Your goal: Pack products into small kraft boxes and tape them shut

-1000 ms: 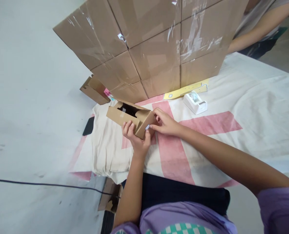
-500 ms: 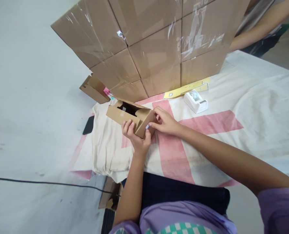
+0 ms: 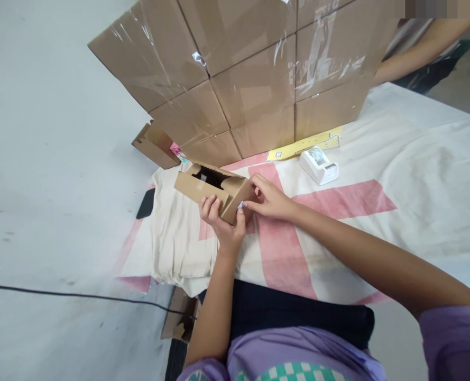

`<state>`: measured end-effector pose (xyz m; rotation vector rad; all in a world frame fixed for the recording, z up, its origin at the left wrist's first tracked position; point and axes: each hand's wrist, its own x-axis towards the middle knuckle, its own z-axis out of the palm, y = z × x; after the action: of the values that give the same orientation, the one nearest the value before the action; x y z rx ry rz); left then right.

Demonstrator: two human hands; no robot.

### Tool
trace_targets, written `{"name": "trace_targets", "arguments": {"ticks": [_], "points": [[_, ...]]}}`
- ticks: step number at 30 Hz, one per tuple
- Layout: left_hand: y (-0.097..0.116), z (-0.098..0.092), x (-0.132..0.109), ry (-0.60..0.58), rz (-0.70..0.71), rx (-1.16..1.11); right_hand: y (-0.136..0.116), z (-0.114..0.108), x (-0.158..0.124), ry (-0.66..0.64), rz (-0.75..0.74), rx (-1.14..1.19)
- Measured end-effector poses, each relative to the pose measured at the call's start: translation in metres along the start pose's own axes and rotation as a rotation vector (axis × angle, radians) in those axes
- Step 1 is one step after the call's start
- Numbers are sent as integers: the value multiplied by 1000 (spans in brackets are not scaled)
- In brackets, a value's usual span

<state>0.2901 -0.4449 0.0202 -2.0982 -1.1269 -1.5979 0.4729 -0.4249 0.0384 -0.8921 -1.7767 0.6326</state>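
Note:
An open cardboard box (image 3: 197, 189) is tilted above the cloth-covered table, its dark inside showing through the top. My left hand (image 3: 224, 225) grips its near corner, fingers on the long side and thumb on the end panel. A small whitish-blue piece (image 3: 240, 205), perhaps a sticker or tape, sits on that end panel near my left thumb. My right hand (image 3: 269, 200) is at the box's right end, with thumb and index finger pinched by the small piece. Whether the right fingers hold the piece or only press it, I cannot tell.
Behind stands a wall of taped cardboard boxes (image 3: 254, 79). A white tape dispenser (image 3: 319, 166) lies to the right, near a yellow strip (image 3: 304, 144). Another cardboard box (image 3: 154, 144), a black phone-like object (image 3: 145, 203) and a cable (image 3: 72, 296) are left. Another person's arm (image 3: 421, 53) reaches in.
Both hands and the box stay almost in place. The right thumb still rests by the small piece on the end panel. The whole view has shifted very slightly.

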Motion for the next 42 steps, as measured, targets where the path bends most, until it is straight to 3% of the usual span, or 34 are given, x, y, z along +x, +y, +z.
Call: {"name": "trace_targets", "arguments": {"ticks": [15, 23, 26, 29, 32, 36, 39, 42], "points": [[4, -1, -1, -10, -24, 8, 2, 2, 0, 13, 11, -15], [4, 3, 0, -1, -48, 15, 6, 19, 1, 112, 44, 1], [8, 4, 0, -17, -67, 32, 5, 15, 1, 110, 40, 18], [27, 8, 1, 4, -76, 43, 3, -2, 2, 64, 19, 39], [61, 13, -1, 53, -141, 72, 1, -23, 3, -6, 1, 48], [93, 8, -4, -60, -142, 55, -6, -40, 4, 64, -44, 95], [81, -9, 4, -107, -143, 30, -16, -43, 6, 130, -105, 115], [45, -29, 25, -46, -144, 57, -27, -42, 10, 162, -164, 46]]}}
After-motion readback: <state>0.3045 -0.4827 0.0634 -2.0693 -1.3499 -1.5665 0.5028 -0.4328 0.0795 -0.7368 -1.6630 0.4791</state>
